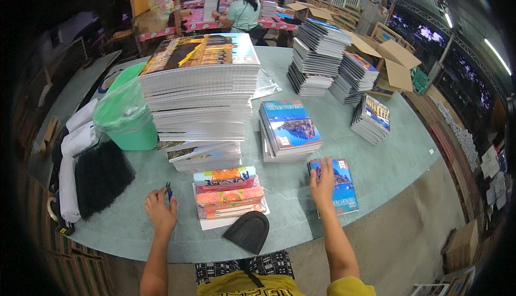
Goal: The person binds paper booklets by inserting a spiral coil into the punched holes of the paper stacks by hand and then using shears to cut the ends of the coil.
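My left hand (160, 210) is closed round small blue-handled pliers (169, 190), near the table's left part. My right hand (322, 184) lies with fingers stretched over the left side of a blue-covered spiral-bound notebook (343, 188). The notebook lies flat near the table's front edge, its cover showing a rocky coast. Just beyond it stands a short stack of similar blue books (292, 126). Between my hands, several pink and red patterned pouches or bundles (230, 195) rest on white sheets, with a black rounded pad (249, 232) in front.
A tall book stack (196, 97) rises at centre left, beside a green plastic-lined bin (129, 129). Black thin strands (103, 175) and white rolls (70, 183) lie at the left edge. More book stacks (317, 54) and open cartons (395, 62) stand far right. Another person (244, 13) works behind.
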